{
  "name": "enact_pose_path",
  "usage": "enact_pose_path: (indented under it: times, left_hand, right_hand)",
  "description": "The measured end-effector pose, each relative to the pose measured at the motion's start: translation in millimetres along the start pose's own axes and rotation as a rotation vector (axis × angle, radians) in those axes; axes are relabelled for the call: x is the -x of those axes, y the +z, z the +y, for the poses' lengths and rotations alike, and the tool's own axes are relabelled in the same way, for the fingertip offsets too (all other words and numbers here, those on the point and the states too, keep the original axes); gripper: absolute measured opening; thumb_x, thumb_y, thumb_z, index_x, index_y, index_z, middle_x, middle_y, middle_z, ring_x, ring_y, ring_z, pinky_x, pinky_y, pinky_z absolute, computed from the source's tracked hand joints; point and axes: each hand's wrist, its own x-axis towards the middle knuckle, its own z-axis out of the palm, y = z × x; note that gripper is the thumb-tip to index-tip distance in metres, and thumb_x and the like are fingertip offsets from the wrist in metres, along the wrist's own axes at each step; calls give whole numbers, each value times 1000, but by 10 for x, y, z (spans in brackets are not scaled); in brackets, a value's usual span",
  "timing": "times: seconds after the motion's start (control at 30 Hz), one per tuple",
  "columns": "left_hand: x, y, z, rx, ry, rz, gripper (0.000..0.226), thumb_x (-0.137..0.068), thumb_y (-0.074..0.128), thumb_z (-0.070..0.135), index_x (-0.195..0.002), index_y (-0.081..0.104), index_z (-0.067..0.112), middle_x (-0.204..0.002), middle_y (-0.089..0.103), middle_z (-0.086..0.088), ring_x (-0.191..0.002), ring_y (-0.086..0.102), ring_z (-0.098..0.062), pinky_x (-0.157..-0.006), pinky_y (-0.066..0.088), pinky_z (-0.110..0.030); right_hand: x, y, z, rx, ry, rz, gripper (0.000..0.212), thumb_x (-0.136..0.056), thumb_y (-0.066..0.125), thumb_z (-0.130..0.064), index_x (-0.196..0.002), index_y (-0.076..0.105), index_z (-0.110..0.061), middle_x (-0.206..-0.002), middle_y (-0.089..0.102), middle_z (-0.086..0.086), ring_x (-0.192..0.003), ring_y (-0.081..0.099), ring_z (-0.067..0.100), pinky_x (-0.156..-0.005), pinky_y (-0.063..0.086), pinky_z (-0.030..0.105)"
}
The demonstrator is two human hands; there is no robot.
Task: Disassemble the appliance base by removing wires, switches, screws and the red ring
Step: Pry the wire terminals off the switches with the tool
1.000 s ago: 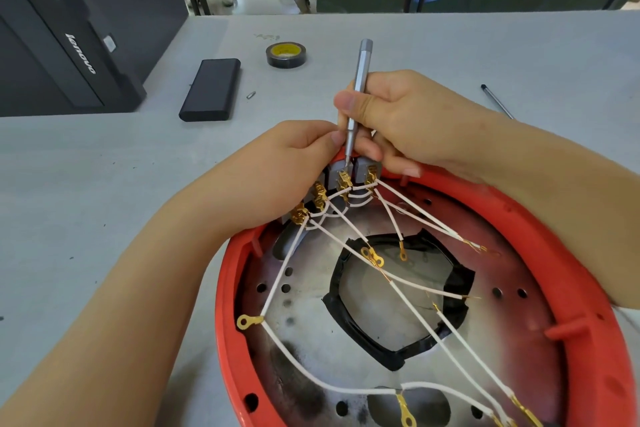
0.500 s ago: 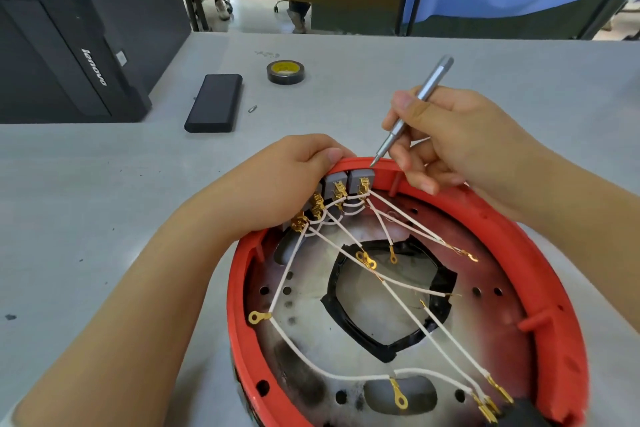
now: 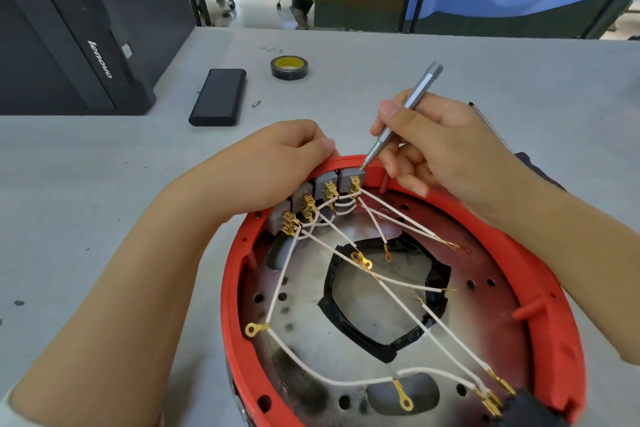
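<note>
Head view: the appliance base [image 3: 398,333] lies on the grey bench [image 3: 104,184], its red ring [image 3: 550,315] around a metal plate crossed by white wires [image 3: 398,302]. The left hand [image 3: 277,170] curls its grip over the ring's far edge beside four grey switches [image 3: 325,184]. The right hand [image 3: 446,149] pinches a silver screwdriver [image 3: 405,111], tip touching the rightmost switch. A tape roll [image 3: 289,68] and a black case [image 3: 219,97] lie farther back.

On the grey desk [image 3: 519,73], beyond the left hand [image 3: 277,163], lie a black rectangular case [image 3: 218,97], a small metal clip [image 3: 256,103], a black tape roll [image 3: 289,68] and a black Lenovo computer [image 3: 69,42] further left.
</note>
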Motion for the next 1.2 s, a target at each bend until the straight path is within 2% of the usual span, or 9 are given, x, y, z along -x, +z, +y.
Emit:
enact_pose_path:
  times: [0.07,0.17,0.37,0.53,0.67,0.73,0.83,0.9,1.2]
  left_hand:
    - [-2,41,24,6,60,23,26,-97,38,43,-94,63,35,-88,68,10,-76,63,-3,-72,50,-23]
    - [1,112,56,15,122,9,25,-98,40,38,-91,63,32,-80,67,2,-62,58,-6,-57,45,-20]
    - [-3,106,35,43,126,-22,26,-99,40,39,-89,64,36,-88,68,-8,-83,63,-30,-69,48,-32]
    - [-1,111,32,49,133,-26,26,-98,40,42,-95,66,39,-88,71,1,-85,66,-27,-76,53,-42]
    - [-1,122,24,59,132,-44,24,-93,43,48,-96,65,39,-96,70,-8,-90,64,-33,-81,52,-51]
    - [-6,129,21,65,133,-44,24,-90,44,51,-93,65,39,-93,69,-11,-81,65,-33,-75,54,-49]
    - [-16,125,5,74,110,-33,22,-89,46,52,-89,65,40,-81,65,-13,-51,53,-20,-46,50,-30]
    - [-22,123,-4,70,105,-31,21,-89,46,52,-88,64,41,-78,65,-12,-47,50,-15,-42,45,-25]
    - [-10,123,7,48,127,-35,22,-90,45,51,-91,65,40,-88,69,-9,-80,65,-35,-70,54,-51]
  right_hand:
    - [-18,11,15,19,-17,-5,25,-99,47,-22,-78,54,-11,-49,54,2,-31,35,13,-34,32,16]
    - [-40,-23,3,74,-12,-51,23,-94,55,-25,-77,59,-11,-52,58,2,-31,38,13,-35,32,14]
    - [-191,-57,-32,154,-49,-77,24,-93,59,-16,-69,55,-12,-53,62,4,-31,43,13,-36,33,13]
    - [-148,-65,72,-28,-77,-72,24,-95,49,-6,-71,48,-6,-48,53,8,-30,38,19,-33,28,12]
    - [-117,-98,118,70,-161,-70,22,-91,53,-19,-71,51,-11,-51,56,9,-32,42,20,-36,32,13]
    - [-110,-93,135,111,-184,-76,21,-88,53,-25,-72,51,-12,-52,58,9,-33,45,19,-38,33,12]
    - [-103,-95,143,141,-212,-75,21,-90,53,-27,-72,50,-16,-55,60,9,-34,47,15,-40,35,11]
    - [-96,-91,148,170,-234,-74,22,-91,53,-27,-71,49,-18,-56,61,9,-35,48,14,-42,36,11]
    - [-77,-90,141,213,-245,-77,22,-91,53,-28,-72,49,-17,-57,61,8,-36,50,14,-44,38,15]
